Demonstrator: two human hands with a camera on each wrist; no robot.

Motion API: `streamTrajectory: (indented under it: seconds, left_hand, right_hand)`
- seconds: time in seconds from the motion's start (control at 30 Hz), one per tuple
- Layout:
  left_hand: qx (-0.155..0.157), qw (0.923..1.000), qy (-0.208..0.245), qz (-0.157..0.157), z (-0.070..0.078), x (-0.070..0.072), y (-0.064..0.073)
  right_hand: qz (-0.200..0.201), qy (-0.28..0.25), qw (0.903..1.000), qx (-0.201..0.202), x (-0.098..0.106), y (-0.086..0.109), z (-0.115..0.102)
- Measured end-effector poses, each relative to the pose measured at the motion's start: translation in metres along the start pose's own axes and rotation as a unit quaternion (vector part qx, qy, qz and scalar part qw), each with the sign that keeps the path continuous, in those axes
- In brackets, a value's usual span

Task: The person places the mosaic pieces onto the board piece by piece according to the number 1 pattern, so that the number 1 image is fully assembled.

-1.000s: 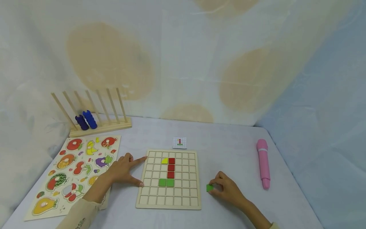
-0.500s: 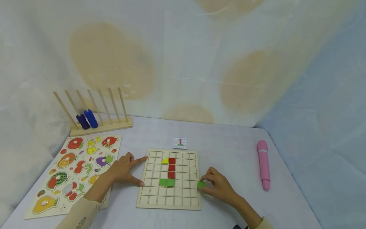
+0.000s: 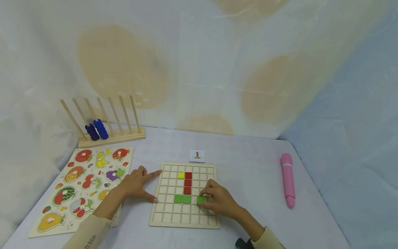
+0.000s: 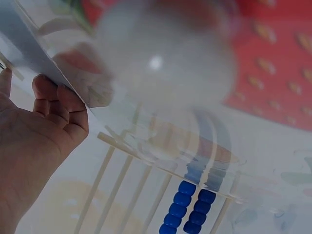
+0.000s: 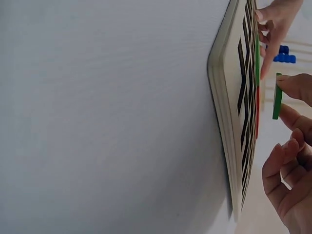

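Observation:
A wooden grid board lies on the table, holding a yellow piece with a rounded corner, a column of three red tiles and two green tiles. Between thumb and forefinger my right hand pinches another green tile; the right wrist view shows that tile held above the board, apart from it. My left hand has its forefinger and thumb spread, both tips touching the board's left edge. Its other fingers are curled in.
A small pattern card lies behind the board. To the left are a fruit knob puzzle and a wooden peg rack with blue and purple beads. A pink toy microphone lies at the right.
My right hand has carried the green tile leftward from the table beside the board to over the grid's right part. The left hand keeps its place at the board's edge.

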State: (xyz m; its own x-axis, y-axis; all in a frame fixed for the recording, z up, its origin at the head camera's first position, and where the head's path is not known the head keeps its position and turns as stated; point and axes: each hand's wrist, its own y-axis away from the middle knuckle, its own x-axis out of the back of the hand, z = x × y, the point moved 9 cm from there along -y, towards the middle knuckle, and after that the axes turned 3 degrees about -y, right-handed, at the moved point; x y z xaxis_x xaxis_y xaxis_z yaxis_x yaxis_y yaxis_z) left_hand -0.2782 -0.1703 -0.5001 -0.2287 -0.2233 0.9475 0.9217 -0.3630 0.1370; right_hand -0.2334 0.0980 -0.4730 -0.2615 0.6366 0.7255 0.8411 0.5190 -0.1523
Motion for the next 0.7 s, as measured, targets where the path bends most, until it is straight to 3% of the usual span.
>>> streamTrajectory:
  seconds: [0.4, 0.7]
  left_hand:
    - [-0.003, 1.0, -0.005, 0.004, 0.004, 0.0, 0.0]
    - [-0.005, 1.0, -0.004, 0.007, 0.005, 0.001, 0.001]
  right_hand:
    - [-0.017, 0.074, 0.997, 0.014, -0.016, -0.008, -0.005]
    - [0.011, 0.066, 0.9978, -0.002, -0.018, -0.004, 0.0]
